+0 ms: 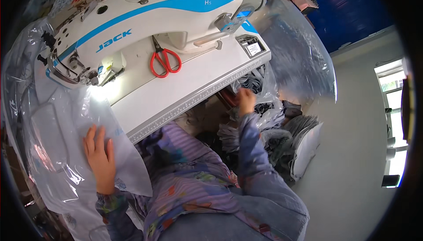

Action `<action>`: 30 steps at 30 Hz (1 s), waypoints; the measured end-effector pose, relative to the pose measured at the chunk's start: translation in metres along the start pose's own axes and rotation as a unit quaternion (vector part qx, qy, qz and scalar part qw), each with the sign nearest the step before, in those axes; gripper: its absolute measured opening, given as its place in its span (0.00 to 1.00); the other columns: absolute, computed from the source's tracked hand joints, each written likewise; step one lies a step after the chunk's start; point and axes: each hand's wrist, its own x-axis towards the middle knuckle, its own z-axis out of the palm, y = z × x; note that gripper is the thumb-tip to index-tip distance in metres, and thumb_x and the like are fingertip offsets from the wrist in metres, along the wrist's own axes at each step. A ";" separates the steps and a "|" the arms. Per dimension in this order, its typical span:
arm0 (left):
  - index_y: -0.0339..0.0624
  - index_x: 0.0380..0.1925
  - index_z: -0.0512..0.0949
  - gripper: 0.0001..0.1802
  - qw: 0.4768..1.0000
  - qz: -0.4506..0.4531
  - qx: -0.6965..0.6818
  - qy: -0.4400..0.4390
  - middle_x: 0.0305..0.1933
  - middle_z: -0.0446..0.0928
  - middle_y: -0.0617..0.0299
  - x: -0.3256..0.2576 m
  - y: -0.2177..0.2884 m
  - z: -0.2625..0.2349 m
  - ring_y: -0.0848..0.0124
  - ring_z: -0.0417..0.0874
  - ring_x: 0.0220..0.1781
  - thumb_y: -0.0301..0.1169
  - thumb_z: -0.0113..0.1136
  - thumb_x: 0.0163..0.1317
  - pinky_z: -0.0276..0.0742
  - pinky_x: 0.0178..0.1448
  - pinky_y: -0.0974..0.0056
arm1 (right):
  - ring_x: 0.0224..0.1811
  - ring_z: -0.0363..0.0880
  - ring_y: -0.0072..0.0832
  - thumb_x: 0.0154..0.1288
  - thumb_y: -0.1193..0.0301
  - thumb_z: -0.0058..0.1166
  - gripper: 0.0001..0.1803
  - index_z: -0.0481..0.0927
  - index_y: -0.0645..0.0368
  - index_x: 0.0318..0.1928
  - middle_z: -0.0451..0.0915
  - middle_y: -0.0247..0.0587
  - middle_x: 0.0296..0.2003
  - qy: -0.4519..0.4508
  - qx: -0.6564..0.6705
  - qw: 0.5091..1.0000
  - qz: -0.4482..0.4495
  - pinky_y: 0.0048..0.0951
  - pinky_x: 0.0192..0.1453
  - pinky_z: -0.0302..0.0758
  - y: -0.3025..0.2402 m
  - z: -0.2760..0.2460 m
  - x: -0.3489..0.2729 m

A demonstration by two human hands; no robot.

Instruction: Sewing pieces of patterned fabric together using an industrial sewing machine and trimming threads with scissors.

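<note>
Pressing flat on a clear plastic sheet (66, 139), the left hand (100, 155) lies open, fingers spread, palm down, at the near left edge of the white tabletop (194, 84). That sheet drapes off the tabletop edge just below the needle area of the white and blue sewing machine (132, 16). It looks thin, light, limp and slippery; likely to crease and slide, so flat palm pressure or a pinch at an edge or corner would hold it better than a grab in the middle.

Right hand (246, 101) reaches down past the front edge of the tabletop, fingers curled around something at the top of a clear plastic bag (264, 109); what exactly it grips cannot be told, probably bag film or a fabric piece.

Bag below the tabletop holds dark grey and black fabric pieces (260, 84), loosely stacked. More bagged stacks of grey pieces (304, 135) sit just beside it on the floor (352, 153).

Red-handled scissors (165, 60) lie on the tabletop near the machine base, well apart from both hands. A large clear film cover (299, 56) billows to the right of the machine.
</note>
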 end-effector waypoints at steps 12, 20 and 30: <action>0.44 0.72 0.75 0.39 0.999 0.021 0.050 -0.002 0.68 0.74 0.54 -0.010 0.059 0.016 0.51 0.75 0.66 0.31 0.76 0.59 0.69 0.72 0.46 | 0.38 0.91 0.48 0.59 0.52 0.73 0.22 0.90 0.61 0.36 0.90 0.50 0.32 0.079 -0.484 0.860 -0.143 0.46 0.45 0.83 0.005 -0.077 0.038; 0.41 0.69 0.78 0.34 0.999 -0.003 0.040 0.027 0.55 0.77 0.55 -0.025 0.052 -0.002 0.54 0.79 0.55 0.26 0.74 0.60 0.76 0.60 0.52 | 0.35 0.80 0.18 0.78 0.75 0.62 0.07 0.78 0.58 0.40 0.82 0.32 0.34 0.020 0.098 0.973 -0.209 0.20 0.43 0.76 -0.134 -0.100 -0.094; 0.39 0.49 0.84 0.14 0.994 -0.028 -0.052 0.097 0.37 0.74 0.54 0.019 0.055 -0.074 0.53 0.81 0.40 0.22 0.63 0.63 0.78 0.42 0.53 | 0.47 0.85 0.32 0.81 0.75 0.53 0.07 0.82 0.60 0.53 0.84 0.42 0.43 -0.442 0.117 0.889 -0.017 0.34 0.58 0.82 -0.183 0.216 -0.245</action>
